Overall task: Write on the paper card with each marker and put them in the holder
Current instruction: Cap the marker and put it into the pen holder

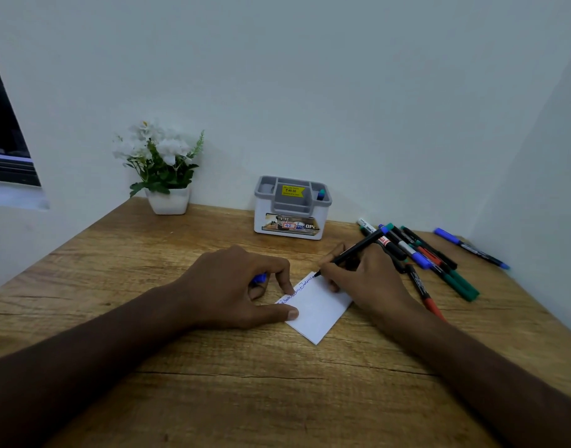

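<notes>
head view: right hand [365, 279] clenched round a black marker [352, 252], tip touching the far edge of the paper card [316, 310], barrel slanting up and away to the right. left hand [242, 286] pinning the card's left corner with thumb and forefinger, curled over what seems a blue cap [260, 279]. holder [292, 208] straight ahead past the card, nearer the right hand, one marker already upright in its right slot. card white, lying diagonal on the tabletop [180, 367], blue scrawl along its upper edge. loose markers [433, 257] heaped just right of the writing hand.
</notes>
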The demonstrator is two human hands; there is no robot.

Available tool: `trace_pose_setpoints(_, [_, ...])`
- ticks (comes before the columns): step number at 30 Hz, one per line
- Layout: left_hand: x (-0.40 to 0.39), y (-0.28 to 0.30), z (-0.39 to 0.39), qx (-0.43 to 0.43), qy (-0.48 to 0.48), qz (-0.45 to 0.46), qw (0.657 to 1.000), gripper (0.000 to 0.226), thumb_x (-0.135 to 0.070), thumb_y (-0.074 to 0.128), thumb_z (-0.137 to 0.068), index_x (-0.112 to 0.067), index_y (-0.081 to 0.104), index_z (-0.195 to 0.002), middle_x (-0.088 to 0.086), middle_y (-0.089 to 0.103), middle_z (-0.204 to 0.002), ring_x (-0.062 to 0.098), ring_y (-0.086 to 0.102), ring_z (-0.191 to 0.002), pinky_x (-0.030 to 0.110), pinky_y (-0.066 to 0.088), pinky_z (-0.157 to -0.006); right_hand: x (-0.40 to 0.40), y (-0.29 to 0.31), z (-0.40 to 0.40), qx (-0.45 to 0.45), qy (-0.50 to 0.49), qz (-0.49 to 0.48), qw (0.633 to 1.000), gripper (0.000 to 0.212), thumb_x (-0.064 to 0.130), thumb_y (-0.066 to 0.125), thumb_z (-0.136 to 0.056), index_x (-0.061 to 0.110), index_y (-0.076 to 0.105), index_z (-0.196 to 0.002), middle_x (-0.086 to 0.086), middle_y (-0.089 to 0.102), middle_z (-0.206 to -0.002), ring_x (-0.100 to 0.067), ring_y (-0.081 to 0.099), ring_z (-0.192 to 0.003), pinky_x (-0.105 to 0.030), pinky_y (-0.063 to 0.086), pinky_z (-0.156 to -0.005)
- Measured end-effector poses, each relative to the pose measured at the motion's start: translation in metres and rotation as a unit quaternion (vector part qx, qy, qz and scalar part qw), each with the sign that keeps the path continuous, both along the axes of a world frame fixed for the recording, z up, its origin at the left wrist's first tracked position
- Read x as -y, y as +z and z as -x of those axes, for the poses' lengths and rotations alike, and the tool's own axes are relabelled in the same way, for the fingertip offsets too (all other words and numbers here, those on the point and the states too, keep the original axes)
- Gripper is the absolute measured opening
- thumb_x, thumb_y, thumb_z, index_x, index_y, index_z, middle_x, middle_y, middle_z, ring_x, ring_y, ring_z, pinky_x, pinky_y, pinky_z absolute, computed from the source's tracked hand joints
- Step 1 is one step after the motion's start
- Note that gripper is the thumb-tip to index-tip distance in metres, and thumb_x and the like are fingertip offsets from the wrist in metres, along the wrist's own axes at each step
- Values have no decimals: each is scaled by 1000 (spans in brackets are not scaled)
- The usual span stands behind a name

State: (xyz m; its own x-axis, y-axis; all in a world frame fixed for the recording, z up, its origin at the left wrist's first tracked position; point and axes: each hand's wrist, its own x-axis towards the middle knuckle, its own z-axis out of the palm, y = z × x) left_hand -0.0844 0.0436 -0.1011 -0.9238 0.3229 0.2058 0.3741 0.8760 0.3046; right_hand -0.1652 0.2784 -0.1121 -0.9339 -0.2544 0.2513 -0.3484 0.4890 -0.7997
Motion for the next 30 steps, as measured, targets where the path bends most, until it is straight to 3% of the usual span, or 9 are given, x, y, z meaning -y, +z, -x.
trace_pose_setpoints(3, [0, -1, 0, -3, 1, -2, 1000, 46, -86, 58, -78, -50, 62, -107, -22, 65, -69, -1, 61, -71, 21, 36, -57, 0, 0, 0, -10, -2, -2, 1000, 8, 21, 75, -89, 22, 76, -81, 7, 77, -70, -4, 72, -67, -14, 56, -59])
trace_pose_setpoints(8, [1, -1, 1, -5, 1, -5, 1000, 47, -86, 59, -77, -50, 63, -107, -16, 65, -66, 1, 60, -68, 23, 39, -57, 2, 1, 0, -17, -14, -10, 1000, 7, 22, 78, -87, 21, 75, -81, 11, 76, -71, 0, 72, -72, -9, 51, -58])
trace_pose_setpoints(11, [0, -1, 1, -8, 0, -4, 1000, 45, -85, 59, -78, -51, 63, -105, -16, 63, -63, 1, 60, -67, 23, 40, -58, 2, 2, -1, -21, -57, 4, 998, 10, 24, 79, -87, 22, 74, -78, 6, 76, -70, -1, 72, -75, -12, 53, -57])
trace_pose_setpoints(14, [1, -1, 0, -14, 0, -6, 1000, 43, -85, 59, -79, -50, 62, -105, -18, 63, -64, 1, 61, -67, 23, 39, -58, -1, 6, -6, -14, -95, 77, 992, 8, 20, 77, -92, 23, 75, -84, 3, 77, -76, -8, 75, -73, -18, 59, -59])
trace_pose_setpoints(19, [0, -2, 2, -8, 6, -5, 1000, 50, -89, 56, -76, -53, 57, -111, -22, 64, -68, -1, 61, -70, 24, 41, -57, -2, 12, -24, 84, 5, 203, 976, 13, 0, 78, -88, 12, 77, -92, -11, 82, -86, -21, 80, -78, -26, 64, -70])
trace_pose_setpoints(21, [0, -2, 2, -4, 12, -17, 1000, 55, -89, 58, -75, -54, 52, -116, -23, 65, -72, -1, 61, -71, 24, 41, -56, 2, 11, -31, 132, 46, 268, 953, 11, -3, 72, -91, 6, 78, -89, -17, 82, -86, -27, 78, -78, -33, 67, -75])
trace_pose_setpoints(23, [-1, -2, 2, 0, 15, -38, 999, 61, -87, 63, -73, -55, 45, -122, -22, 65, -74, 1, 61, -69, 22, 36, -55, 7, 11, -36, 179, 83, 329, 924, 23, -2, 63, -98, 3, 80, -85, -19, 81, -88, -29, 79, -80, -32, 67, -73])
trace_pose_setpoints(26, [-1, -2, 3, 12, 19, -64, 998, 74, -85, 68, -71, -57, 35, -131, -16, 65, -72, 4, 60, -64, 26, 40, -54, 10, 11, -40, 198, 125, 341, 911, 29, -1, 56, -103, 1, 81, -86, -17, 83, -96, -28, 81, -86, -28, 65, -72])
trace_pose_setpoints(30, [-1, -4, 3, 14, 21, -86, 996, 90, -80, 74, -70, -50, 30, -142, -10, 64, -68, 8, 59, -60, 41, 53, -61, 12, 8, -42, 151, 124, 307, 931, 9, 1, 71, -97, 5, 79, -97, -19, 83, -90, -28, 81, -80, -29, 66, -73])
